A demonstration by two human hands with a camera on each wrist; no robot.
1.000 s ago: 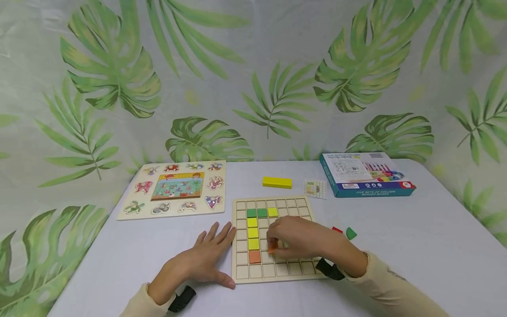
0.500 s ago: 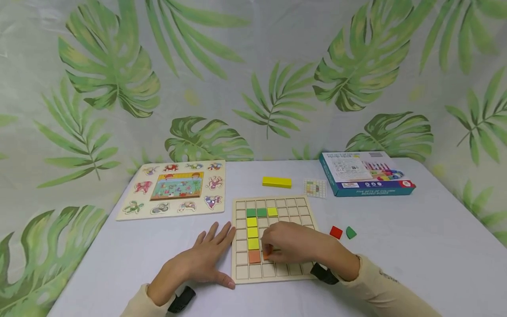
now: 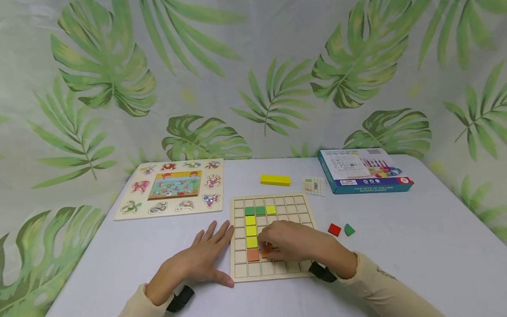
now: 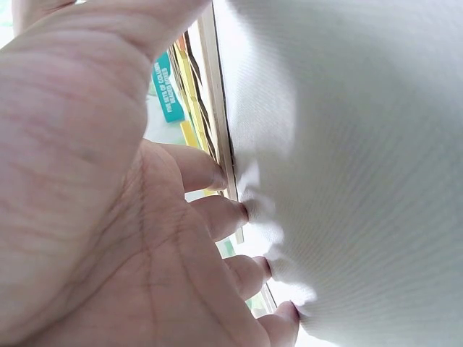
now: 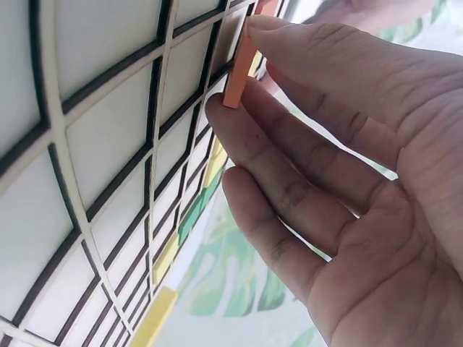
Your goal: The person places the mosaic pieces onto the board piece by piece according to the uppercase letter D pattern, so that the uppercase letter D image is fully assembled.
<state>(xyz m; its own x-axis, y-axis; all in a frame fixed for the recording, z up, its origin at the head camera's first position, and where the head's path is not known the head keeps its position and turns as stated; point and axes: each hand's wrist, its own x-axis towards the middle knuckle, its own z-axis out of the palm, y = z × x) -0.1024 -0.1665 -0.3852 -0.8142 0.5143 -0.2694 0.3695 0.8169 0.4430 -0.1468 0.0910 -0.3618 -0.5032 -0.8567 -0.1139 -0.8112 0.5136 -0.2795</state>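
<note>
A wooden grid board (image 3: 301, 207) lies on the white table, with green, yellow and orange square tiles set in its left columns. My right hand (image 3: 286, 241) is over the board and pinches an orange tile (image 3: 266, 251) (image 5: 239, 69) between thumb and fingers, tilted on edge at the cell just right of the orange tile (image 3: 252, 254) that lies in the board. My left hand (image 3: 207, 255) lies flat on the table with straight fingers (image 4: 217, 173) touching the board's left edge (image 4: 217, 130).
A red tile (image 3: 334, 229) and a green piece (image 3: 349, 229) lie right of the board. Behind it are a yellow block (image 3: 275, 179), a small pattern card (image 3: 314, 186) and a teal box (image 3: 362, 171). An animal peg puzzle (image 3: 172, 187) sits at the back left.
My right hand has carried the orange tile leftward across the board to the cell beside the placed orange tile. The left hand has stayed still.
</note>
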